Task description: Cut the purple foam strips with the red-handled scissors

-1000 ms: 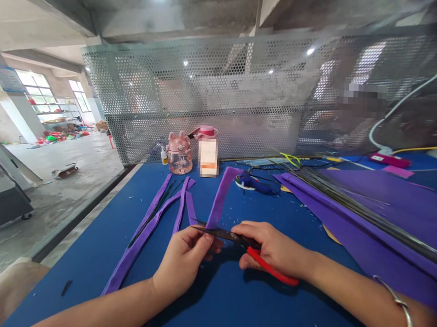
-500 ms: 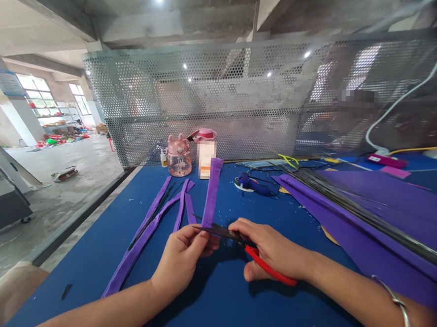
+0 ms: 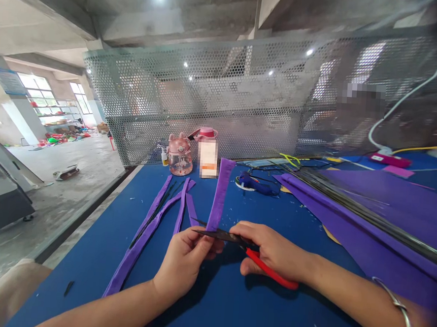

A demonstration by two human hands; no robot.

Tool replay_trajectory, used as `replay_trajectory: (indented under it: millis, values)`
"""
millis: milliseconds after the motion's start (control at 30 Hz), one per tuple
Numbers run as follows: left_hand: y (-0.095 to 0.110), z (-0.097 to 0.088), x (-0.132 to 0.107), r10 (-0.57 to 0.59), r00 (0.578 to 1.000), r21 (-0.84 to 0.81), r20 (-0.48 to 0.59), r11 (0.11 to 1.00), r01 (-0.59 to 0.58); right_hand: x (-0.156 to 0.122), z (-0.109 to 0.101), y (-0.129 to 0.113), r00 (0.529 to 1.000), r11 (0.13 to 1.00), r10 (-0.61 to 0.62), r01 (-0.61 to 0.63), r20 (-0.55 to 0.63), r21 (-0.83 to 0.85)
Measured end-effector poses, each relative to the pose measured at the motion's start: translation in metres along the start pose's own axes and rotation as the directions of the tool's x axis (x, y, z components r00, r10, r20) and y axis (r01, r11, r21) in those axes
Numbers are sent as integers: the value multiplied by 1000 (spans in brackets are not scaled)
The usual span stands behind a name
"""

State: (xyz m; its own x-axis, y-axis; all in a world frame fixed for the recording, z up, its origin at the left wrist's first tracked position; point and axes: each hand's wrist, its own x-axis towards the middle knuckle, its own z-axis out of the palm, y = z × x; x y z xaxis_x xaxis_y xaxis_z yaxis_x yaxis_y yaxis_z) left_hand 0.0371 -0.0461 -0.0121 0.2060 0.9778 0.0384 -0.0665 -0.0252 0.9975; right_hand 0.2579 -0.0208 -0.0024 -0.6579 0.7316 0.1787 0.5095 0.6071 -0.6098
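My left hand [image 3: 187, 256] pinches the lower end of a purple fabric strip [image 3: 221, 195], which stands up from my fingers and leans a little right. My right hand [image 3: 267, 251] is closed round red-handled scissors [image 3: 269, 270]. Their dark blades lie across the base of the strip, right at my left fingertips. Whether the blades have cut into the fabric I cannot tell. Left of my hands, more purple strips [image 3: 140, 237] lie on the blue table [image 3: 232, 307], with thin black stems [image 3: 152, 217] among them.
Behind the hands stand a pink bottle [image 3: 181, 158] and a second pink-lidded bottle [image 3: 208, 158]. A blue glue gun [image 3: 256, 183] lies right of them. Purple fabric [image 3: 394, 194] carries a bundle of black wires [image 3: 364, 207] at right. A perforated metal screen [image 3: 207, 98] borders the far edge.
The purple strip has swung from nearly upright to a rightward lean. The scissor blades have shifted slightly, still across its base; both hands hold nearly the same place.
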Motion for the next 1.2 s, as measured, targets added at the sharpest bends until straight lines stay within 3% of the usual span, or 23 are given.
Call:
replay_trajectory:
  millis: [333, 667, 833, 1200]
  values:
    - [4, 0, -2, -68, 997, 38, -25, 997, 69, 0, -2, 1, 1000, 1000, -17, 17, -25, 0]
    - [4, 2, 2, -139, 990, -59, -12, 989, 138, 1, -6, -1, 1000, 999, 26, -26, 4, -31]
    - [4, 1, 3, -92, 994, -86, -55, 992, 87, -1, -8, -3, 999, 996, 26, -24, 27, -86]
    - [4, 1, 0, -68, 998, -59, -11, 996, 67, 0, -6, -5, 999, 1000, -4, 4, 40, -13]
